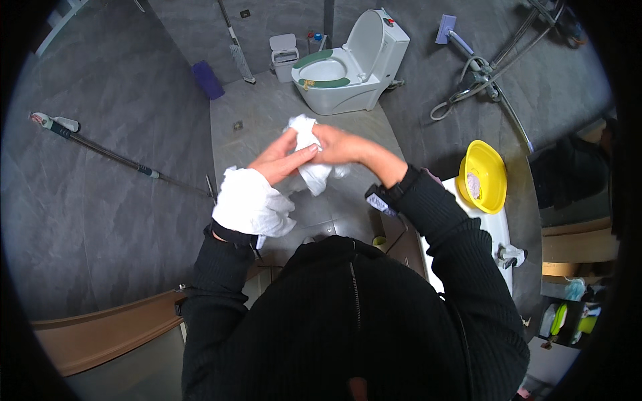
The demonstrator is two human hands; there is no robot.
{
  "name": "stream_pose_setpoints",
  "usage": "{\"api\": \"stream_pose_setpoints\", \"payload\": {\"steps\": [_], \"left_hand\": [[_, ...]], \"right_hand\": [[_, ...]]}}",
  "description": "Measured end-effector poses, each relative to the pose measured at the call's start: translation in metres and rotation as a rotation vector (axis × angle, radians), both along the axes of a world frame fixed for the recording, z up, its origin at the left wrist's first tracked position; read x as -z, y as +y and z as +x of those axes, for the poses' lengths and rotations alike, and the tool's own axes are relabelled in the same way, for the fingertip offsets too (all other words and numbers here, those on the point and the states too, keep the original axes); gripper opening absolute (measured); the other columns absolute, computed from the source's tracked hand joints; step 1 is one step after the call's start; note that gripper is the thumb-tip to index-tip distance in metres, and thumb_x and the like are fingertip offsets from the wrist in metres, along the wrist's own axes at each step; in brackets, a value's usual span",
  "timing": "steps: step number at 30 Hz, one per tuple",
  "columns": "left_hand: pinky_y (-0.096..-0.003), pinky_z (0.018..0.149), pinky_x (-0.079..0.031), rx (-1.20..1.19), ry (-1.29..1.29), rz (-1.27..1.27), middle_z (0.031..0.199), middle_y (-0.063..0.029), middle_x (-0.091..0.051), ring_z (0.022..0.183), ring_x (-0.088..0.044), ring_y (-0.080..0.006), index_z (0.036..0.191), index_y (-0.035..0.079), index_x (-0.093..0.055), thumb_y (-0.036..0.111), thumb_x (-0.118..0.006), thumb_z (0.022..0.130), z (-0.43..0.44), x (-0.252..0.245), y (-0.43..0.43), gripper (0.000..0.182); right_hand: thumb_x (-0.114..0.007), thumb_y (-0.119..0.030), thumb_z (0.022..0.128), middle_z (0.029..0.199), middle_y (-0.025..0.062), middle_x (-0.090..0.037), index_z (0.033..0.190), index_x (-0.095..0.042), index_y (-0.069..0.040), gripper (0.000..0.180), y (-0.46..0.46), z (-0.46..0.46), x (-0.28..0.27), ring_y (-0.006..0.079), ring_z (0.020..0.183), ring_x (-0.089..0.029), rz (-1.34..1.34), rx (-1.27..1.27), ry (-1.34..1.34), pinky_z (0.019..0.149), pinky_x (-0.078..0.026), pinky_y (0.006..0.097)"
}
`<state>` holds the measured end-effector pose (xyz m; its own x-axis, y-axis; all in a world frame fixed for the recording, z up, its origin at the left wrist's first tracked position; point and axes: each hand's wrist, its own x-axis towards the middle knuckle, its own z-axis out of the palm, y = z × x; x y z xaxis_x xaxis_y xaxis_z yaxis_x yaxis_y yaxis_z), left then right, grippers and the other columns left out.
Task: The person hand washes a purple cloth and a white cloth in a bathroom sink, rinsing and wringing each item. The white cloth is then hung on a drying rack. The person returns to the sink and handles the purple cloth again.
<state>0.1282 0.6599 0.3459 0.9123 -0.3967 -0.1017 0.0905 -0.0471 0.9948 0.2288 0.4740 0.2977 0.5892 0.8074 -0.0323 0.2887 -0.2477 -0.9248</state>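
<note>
Both of my hands meet in front of my body, above the grey tiled floor. My right hand (343, 145) grips a crumpled white cloth (315, 179), part of which sticks up above the fingers. From the other side my left hand (276, 159) holds the same cloth, its thumb lying across it near the right hand. A second bunch of white cloth (253, 203) drapes over my left forearm at the wrist; whether the two pieces join is hidden. Black straps sit on both wrists, and a small black device (379, 199) hangs at the right one.
A white toilet (346, 95) with raised lid stands ahead, beside a small white bin (285, 57). At right, a yellow basin (494, 175) rests on the white sink (494, 233) near its faucet (511, 255). A mop pole (113, 156) leans on the left wall.
</note>
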Motion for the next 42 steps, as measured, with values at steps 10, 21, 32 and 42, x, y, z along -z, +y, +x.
{"api": "stream_pose_setpoints", "payload": {"steps": [10,21,32,42], "left_hand": [[-0.0202,0.069,-0.051,-0.762,0.318,-0.201,0.104,0.0019,-0.066,0.084,-0.063,-0.006,0.117,0.013,-0.063,0.024,-0.061,0.096,-0.013,0.099,0.105,0.023],[-0.0202,0.069,-0.048,-0.699,0.331,-0.286,0.097,0.0028,-0.065,0.081,-0.06,-0.0058,0.119,0.013,-0.062,0.028,-0.056,0.099,-0.025,0.107,0.127,0.025],[-0.0339,0.093,-0.044,-0.042,0.348,-0.309,0.121,-0.0079,-0.057,0.112,-0.053,-0.0174,0.14,0.006,-0.046,0.064,-0.033,0.097,0.02,0.082,0.08,0.074],[-0.0367,0.096,-0.042,-0.509,0.203,-0.484,0.12,-0.0123,-0.061,0.11,-0.057,-0.0215,0.129,0.001,-0.053,0.055,-0.041,0.099,0.073,0.053,0.092,0.063]], "right_hand": [[-0.063,-0.022,0.085,0.099,0.0171,-0.069,0.11,-0.067,-0.002,0.032,0.036,0.143,-0.083,0.0284,0.1,-0.065,-0.757,1.236,-1.917,0.087,-0.051,0.0366],[-0.065,-0.014,0.076,0.097,0.0094,-0.072,0.113,-0.067,0.0,0.039,-0.02,0.045,0.136,0.0233,0.094,-0.067,-0.397,0.118,-0.236,0.087,-0.051,0.0361],[-0.054,-0.006,0.092,0.116,0.0101,-0.065,0.136,-0.046,0.001,0.045,0.052,0.053,-0.035,0.017,0.098,-0.068,0.204,0.07,0.781,0.086,-0.057,0.0301],[-0.055,-0.001,0.089,0.128,0.0127,-0.059,0.144,-0.038,-0.001,0.057,0.096,0.062,-0.06,0.017,0.116,-0.059,0.293,-0.086,0.557,0.099,-0.048,0.0315]]}}
